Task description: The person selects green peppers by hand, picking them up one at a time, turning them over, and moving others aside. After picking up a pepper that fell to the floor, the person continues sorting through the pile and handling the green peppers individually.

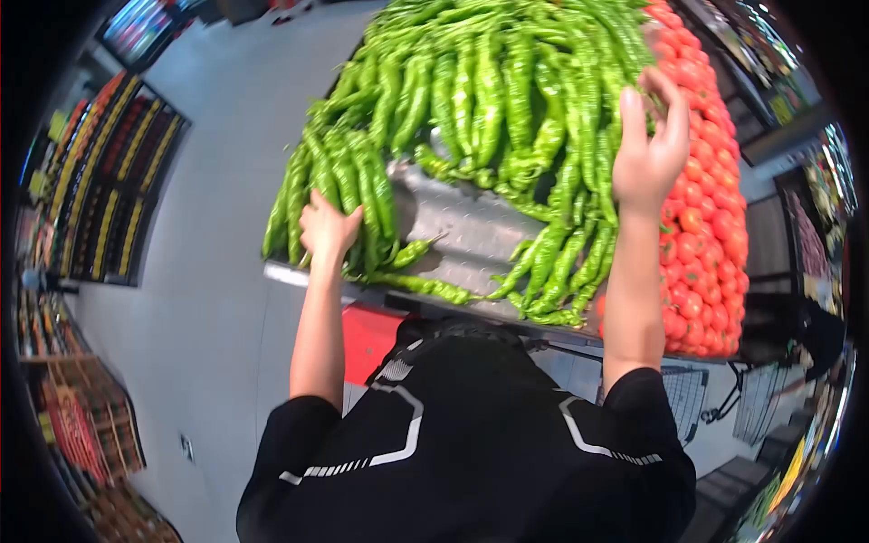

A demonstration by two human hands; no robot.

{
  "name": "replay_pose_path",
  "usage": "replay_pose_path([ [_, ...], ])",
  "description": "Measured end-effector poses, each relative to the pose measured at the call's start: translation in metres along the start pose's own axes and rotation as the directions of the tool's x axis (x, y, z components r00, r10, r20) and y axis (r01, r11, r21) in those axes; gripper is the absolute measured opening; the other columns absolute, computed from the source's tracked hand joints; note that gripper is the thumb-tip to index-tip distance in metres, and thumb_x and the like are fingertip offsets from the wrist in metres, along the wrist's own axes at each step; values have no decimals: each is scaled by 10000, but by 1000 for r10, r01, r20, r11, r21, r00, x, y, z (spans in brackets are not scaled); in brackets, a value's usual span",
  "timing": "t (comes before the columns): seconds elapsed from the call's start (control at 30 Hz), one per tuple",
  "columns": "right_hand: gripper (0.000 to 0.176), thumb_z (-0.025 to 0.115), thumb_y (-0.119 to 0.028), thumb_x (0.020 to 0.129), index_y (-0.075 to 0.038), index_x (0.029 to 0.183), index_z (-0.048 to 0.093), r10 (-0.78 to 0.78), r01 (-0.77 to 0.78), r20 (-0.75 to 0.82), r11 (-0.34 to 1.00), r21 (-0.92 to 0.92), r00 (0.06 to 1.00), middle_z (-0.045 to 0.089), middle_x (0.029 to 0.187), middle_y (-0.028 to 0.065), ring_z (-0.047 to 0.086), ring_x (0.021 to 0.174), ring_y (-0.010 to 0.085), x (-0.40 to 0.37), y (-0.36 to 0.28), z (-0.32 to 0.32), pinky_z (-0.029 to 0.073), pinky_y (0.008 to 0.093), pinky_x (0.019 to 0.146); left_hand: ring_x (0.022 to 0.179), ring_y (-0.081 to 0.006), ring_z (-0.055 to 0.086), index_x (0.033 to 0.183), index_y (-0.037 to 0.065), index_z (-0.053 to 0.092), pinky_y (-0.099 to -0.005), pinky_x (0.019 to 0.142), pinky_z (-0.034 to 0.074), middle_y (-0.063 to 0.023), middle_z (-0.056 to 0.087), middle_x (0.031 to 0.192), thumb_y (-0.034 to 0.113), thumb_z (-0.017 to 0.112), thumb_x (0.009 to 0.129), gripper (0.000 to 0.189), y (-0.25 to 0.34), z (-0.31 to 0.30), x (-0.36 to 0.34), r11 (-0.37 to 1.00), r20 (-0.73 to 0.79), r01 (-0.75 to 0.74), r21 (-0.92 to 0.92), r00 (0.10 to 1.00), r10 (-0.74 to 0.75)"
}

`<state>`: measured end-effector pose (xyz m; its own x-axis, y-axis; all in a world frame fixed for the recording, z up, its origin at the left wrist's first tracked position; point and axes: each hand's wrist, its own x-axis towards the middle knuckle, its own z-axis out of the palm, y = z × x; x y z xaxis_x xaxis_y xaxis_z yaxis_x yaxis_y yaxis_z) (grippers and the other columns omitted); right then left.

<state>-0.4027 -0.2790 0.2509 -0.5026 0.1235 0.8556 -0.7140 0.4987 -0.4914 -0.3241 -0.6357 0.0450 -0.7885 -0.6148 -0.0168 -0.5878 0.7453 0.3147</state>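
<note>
Long green peppers lie in rows over the display stand, with a smaller bunch of green peppers at its front left corner. On that bunch rests my left hand, its fingers and thumb apart against the peppers. My right hand is raised at the border between peppers and tomatoes, thumb and curved fingers apart, nothing between them. A bare patch of the metal tray shows amid the peppers. A few single peppers lie along the front edge.
Red tomatoes are heaped along the stand's right side. A red object sits below the front edge. Store shelves stand at the left across the grey floor. A shopping cart and a person in dark clothing are at the right.
</note>
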Motion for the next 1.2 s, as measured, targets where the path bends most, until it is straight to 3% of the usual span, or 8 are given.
replay_pose_path([
  [0.07, 262, 707, -75, 848, 19, 1083, 639, 9, -80, 236, 954, 290, 972, 656, 1070, 150, 633, 1000, 288, -71, -50, 22, 496, 391, 901, 1203, -422, 563, 1432, -9, 351, -535, 935, 523, -279, 571, 1250, 501, 857, 718, 1013, 2, 3, 9, 1000, 28, -5, 25, 1000, 4],
  [0.13, 219, 714, -68, 830, -16, 1036, 660, -107, -95, 540, 938, 333, 835, 650, 1057, 146, 645, 994, 281, -144, -66, 56, 514, 373, 885, 1164, -426, 587, 1383, -11, 371, -537, 915, 531, -283, 583, 1200, 474, 872, 692, 981, 3, 12, 11, 999, -17, -12, 33, 1000, 12],
  [0.23, 166, 669, -74, 882, -13, 1035, 688, 161, -537, 786, 808, 242, 597, 663, 1015, 110, 679, 844, 212, -244, -56, 97, 550, 345, 756, 1096, -445, 617, 1315, -9, 403, -533, 910, 532, -281, 593, 1176, 419, 860, 688, 886, 2, 3, 6, 999, -11, -29, -15, 1000, 29],
  [0.43, 192, 675, -92, 899, -1, 1068, 686, 214, -680, 882, 718, 149, 419, 677, 989, 99, 680, 822, 199, -262, -54, 94, 552, 320, 742, 961, -420, 690, 1273, -39, 417, -486, 890, 542, -296, 685, 1011, 331, 813, 673, 808, -12, -41, 9, 977, 24, 23, -212, 1000, -18],
  [0.57, 214, 675, -129, 920, 6, 1085, 690, 259, -740, 895, 664, 107, 362, 699, 1013, 119, 699, 865, 201, -269, -42, 81, 559, 331, 779, 933, -282, 695, 1298, -68, 461, -382, 842, 549, -221, 683, 1075, 267, 773, 717, 739, -49, -54, 23, 724, 95, 6, -690, 992, 82],
  [0.63, 219, 680, -140, 920, 5, 1084, 692, 307, -786, 905, 616, 48, 296, 714, 975, 115, 700, 856, 197, -272, -34, 74, 557, 340, 787, 883, -232, 670, 1297, -74, 468, -352, 805, 546, -169, 666, 1067, 219, 753, 755, 679, -51, -69, 17, 661, 147, 68, -748, 987, 65],
  [1.03, 224, 662, -159, 947, -16, 1119, 681, 445, -825, 857, 564, -43, 260, 726, 953, 73, 647, 845, 147, -281, -3, 52, 537, 332, 806, 831, -180, 627, 1255, -7, 527, -324, 757, 511, -118, 656, 989, 168, 708, 768, 549, -91, -165, -42, 814, 179, 94, -574, 984, 12],
  [1.2, 227, 677, -170, 940, -6, 1098, 685, 442, -842, 877, 533, -88, 188, 719, 938, 73, 640, 833, 142, -283, -3, 54, 533, 328, 796, 938, -242, 627, 1419, 47, 385, -363, 826, 527, -127, 617, 1078, 207, 765, 789, 752, -88, -151, -58, 386, 62, 39, -922, 997, 48],
])
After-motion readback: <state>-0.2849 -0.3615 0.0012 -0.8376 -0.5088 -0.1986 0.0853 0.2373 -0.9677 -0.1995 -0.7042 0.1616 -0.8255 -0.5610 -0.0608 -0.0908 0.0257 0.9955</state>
